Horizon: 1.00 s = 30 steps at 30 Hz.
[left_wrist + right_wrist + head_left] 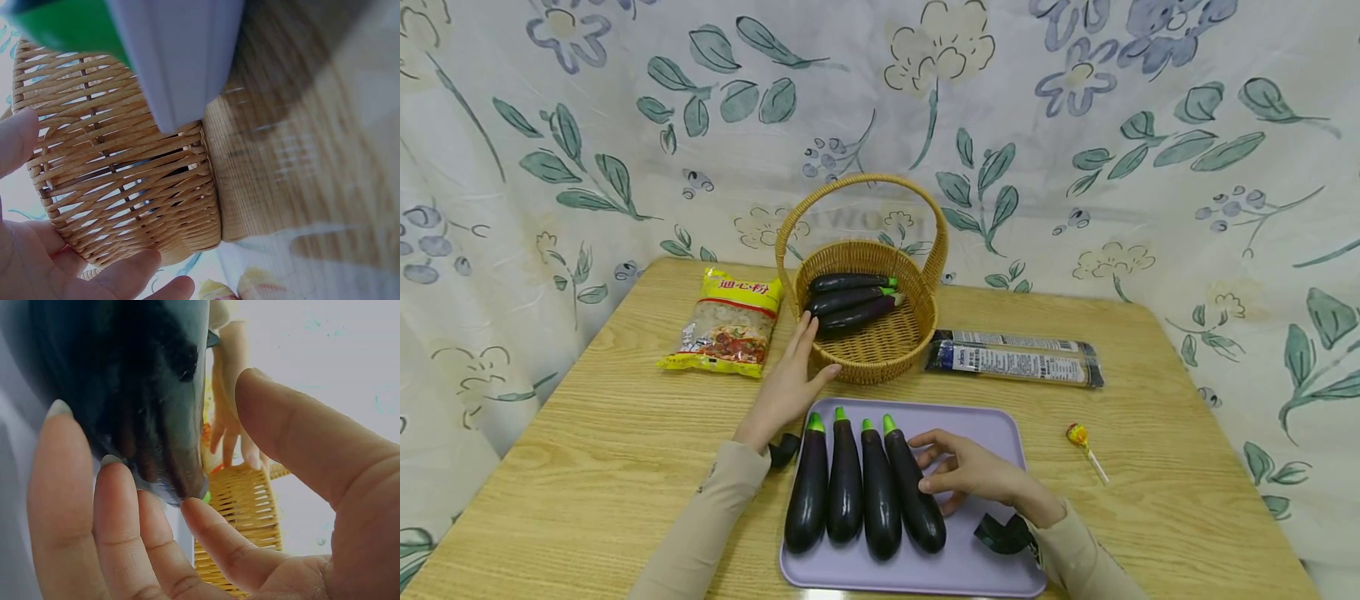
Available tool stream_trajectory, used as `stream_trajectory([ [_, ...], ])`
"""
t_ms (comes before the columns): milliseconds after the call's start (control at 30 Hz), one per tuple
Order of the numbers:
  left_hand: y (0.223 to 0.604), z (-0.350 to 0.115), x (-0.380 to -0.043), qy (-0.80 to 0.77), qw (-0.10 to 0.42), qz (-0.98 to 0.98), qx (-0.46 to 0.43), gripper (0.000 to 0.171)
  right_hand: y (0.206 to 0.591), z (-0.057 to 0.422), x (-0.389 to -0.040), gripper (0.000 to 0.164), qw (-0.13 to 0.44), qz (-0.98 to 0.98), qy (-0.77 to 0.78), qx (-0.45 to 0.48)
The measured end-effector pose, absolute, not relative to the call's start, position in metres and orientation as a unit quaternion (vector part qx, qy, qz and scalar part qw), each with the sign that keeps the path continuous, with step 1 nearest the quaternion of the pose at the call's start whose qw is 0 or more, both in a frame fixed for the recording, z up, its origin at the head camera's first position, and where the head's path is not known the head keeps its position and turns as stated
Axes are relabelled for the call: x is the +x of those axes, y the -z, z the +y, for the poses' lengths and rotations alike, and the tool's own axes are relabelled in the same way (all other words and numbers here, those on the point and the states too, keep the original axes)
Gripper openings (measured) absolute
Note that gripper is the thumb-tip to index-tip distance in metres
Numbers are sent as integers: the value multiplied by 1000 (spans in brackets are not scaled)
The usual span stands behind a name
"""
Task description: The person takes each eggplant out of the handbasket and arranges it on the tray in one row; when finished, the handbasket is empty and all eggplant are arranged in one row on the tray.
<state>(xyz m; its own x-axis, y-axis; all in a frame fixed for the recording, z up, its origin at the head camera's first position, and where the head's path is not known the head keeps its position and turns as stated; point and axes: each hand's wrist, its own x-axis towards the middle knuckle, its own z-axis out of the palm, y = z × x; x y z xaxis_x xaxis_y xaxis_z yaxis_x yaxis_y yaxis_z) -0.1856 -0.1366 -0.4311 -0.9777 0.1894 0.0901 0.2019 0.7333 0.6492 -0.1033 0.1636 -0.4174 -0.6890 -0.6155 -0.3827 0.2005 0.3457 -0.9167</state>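
Note:
Several dark purple eggplants point(882, 492) lie side by side on a lilac tray point(981, 575), green stem ends pointing away from me. My right hand point(973, 471) is beside the rightmost eggplant point(917, 492). In the right wrist view its fingers point(115, 519) reach along that eggplant point(125, 381), with the thumb point(300, 419) apart from it. Behind the tray stands a wicker basket point(872, 367) holding three eggplants point(850, 300). My left hand point(786, 387) touches the basket's near-left side with fingers extended; the left wrist view shows them around the woven wall point(125, 169).
A yellow-and-clear food bag point(730, 325) lies left of the basket. Long clear packs point(1018, 358) with white labels lie to its right. A lollipop point(1078, 437) is right of the tray. The basket's tall handle point(861, 179) arches up before a floral curtain.

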Motion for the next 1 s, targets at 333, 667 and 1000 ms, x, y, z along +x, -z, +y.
stream_trajectory([
  [333,431,-138,-186,348,11,-931,-107,84,418,164,-105,55,359,741,548,-146],
  [667,432,-136,-184,345,4,-932,-108,83,420,167,-105,53,355,749,542,-142],
  [1000,432,-138,-184,348,9,-931,-109,84,424,164,-106,57,354,725,569,-159],
])
